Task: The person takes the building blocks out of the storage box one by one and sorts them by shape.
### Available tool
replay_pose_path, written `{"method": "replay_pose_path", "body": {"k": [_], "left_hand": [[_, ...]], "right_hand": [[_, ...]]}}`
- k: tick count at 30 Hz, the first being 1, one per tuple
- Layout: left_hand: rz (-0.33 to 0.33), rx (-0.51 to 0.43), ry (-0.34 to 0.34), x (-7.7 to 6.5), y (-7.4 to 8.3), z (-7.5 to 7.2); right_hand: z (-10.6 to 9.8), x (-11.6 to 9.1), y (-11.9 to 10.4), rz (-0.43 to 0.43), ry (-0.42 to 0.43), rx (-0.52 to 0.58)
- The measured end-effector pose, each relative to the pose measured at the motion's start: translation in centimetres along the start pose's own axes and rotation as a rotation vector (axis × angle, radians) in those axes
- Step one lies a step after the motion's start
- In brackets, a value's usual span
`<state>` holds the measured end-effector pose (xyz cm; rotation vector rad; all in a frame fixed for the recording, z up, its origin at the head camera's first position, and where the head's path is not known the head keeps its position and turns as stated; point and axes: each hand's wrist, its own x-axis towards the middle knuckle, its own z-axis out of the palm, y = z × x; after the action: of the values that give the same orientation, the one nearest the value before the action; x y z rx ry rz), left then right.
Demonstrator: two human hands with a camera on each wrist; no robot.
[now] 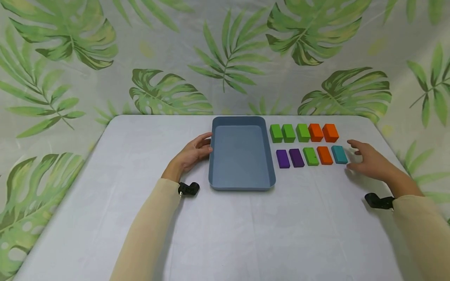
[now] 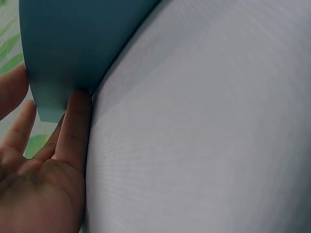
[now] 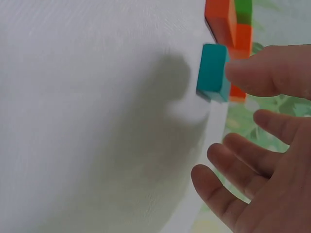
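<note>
A blue-grey rectangular tray [image 1: 242, 185] stands in the middle of the white table. My left hand [image 1: 192, 154] rests against its left wall, fingers loosely extended; in the left wrist view the fingertips touch the tray's side [image 2: 73, 48]. To the right of the tray lie two rows of small coloured blocks. The near row ends on the right with a teal block [image 1: 339, 155]. Just right of that block hovers my right hand [image 1: 370, 160], thumb and fingers spread and holding nothing. The right wrist view has the thumb overlapping the edge of the teal block [image 3: 212, 70]; contact cannot be told.
The near row also has a purple block [image 1: 283, 159], a dark purple block [image 1: 297, 158], a green block [image 1: 311, 156] and an orange block [image 1: 325, 155]. Behind it stand green blocks [image 1: 289, 134] and orange blocks [image 1: 330, 133]. A leaf-patterned cloth [image 1: 168, 93] hangs behind the table.
</note>
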<state>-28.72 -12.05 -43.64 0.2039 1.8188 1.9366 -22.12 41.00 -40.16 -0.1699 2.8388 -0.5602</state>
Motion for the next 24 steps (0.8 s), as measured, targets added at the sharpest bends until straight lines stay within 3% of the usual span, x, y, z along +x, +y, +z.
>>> {"method": "replay_pose_path", "body": {"k": [10, 15, 21, 24], "left_hand": [[0.000, -0.017, 0.006, -0.1, 0.1, -0.1], [0.006, -0.015, 0.005, 0.1, 0.0, 0.0], [0.001, -0.006, -0.009, 0.3, 0.1, 0.0], [-0.021, 0.054, -0.003, 0.1, 0.5, -0.1]], "right_hand": [[-0.9, -1.4, 0.3, -0.025, 0.074, -0.010], [-1.7, -2.1, -1.1, -0.061, 0.141, -0.006], [-2.4, -3.1, -3.5, -0.161, 0.298, -0.038], [-2.7, -3.3, -5.0, -0.200, 0.348, -0.077]]}}
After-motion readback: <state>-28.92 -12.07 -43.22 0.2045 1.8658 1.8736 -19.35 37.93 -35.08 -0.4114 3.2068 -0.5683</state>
